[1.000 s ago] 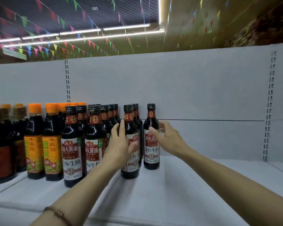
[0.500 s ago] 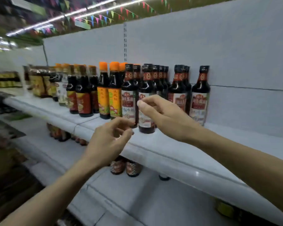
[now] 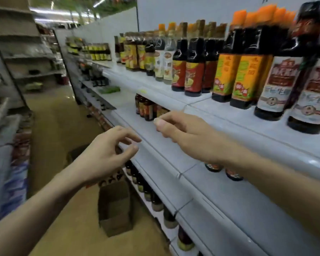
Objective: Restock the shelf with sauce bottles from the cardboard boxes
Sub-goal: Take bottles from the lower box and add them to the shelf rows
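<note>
A shop aisle with a white shelf (image 3: pixel 220 115) was seen; two white-labelled sauce bottles (image 3: pixel 277 89) stood at its right end. One open cardboard box (image 3: pixel 115 209) sat on the floor. Left hand (image 3: pixel 103 156) and right hand (image 3: pixel 188 133) were held empty, fingers loosely curled.

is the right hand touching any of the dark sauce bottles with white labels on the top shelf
Apart. In the head view the right hand hangs empty in front of the lower shelf edge, well left of and below the dark white-labelled sauce bottles on the top shelf.
</note>
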The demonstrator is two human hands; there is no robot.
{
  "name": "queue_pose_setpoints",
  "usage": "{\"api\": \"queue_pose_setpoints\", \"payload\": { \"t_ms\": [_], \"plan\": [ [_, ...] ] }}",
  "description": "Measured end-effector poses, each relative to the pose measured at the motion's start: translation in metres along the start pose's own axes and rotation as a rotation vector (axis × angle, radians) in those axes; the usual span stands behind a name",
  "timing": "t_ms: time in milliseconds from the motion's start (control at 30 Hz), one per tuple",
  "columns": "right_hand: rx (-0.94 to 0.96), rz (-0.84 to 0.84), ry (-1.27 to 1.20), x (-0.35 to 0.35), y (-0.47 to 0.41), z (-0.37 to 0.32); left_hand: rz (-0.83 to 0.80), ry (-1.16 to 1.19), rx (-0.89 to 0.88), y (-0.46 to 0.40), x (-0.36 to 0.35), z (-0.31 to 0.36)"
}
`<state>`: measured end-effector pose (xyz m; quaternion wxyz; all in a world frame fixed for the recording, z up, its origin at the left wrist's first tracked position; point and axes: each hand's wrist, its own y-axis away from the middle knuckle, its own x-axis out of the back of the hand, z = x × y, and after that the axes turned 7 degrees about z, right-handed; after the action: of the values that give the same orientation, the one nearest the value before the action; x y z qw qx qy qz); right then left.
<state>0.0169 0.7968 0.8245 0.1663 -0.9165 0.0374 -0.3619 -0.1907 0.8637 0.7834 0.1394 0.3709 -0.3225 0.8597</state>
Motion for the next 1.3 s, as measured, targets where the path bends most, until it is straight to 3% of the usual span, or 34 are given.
{"api": "queue_pose_setpoints", "payload": {
  "t_ms": [167, 433, 800, 900, 1100, 1300],
  "plan": [
    [0.010, -0.116, -0.052, -0.082, -0.085, -0.001, -0.038, -0.111, 0.062, -0.014, 0.038, -0.102],
    [-0.048, -0.150, -0.148, -0.181, -0.201, 0.026, -0.137, -0.132, 0.226, -0.046, 0.052, -0.253],
    [-0.182, -0.238, -0.200, -0.304, -0.373, 0.134, -0.159, -0.029, 0.404, -0.136, 0.018, -0.462],
    [-0.259, -0.280, -0.257, -0.341, -0.423, 0.168, -0.229, -0.017, 0.485, -0.167, 0.010, -0.513],
    [-0.328, -0.289, -0.307, -0.382, -0.511, 0.212, -0.210, -0.018, 0.602, -0.219, -0.005, -0.584],
    [-0.392, -0.209, -0.268, -0.391, -0.556, 0.245, -0.343, 0.022, 0.597, -0.275, -0.037, -0.633]
  ]
}}
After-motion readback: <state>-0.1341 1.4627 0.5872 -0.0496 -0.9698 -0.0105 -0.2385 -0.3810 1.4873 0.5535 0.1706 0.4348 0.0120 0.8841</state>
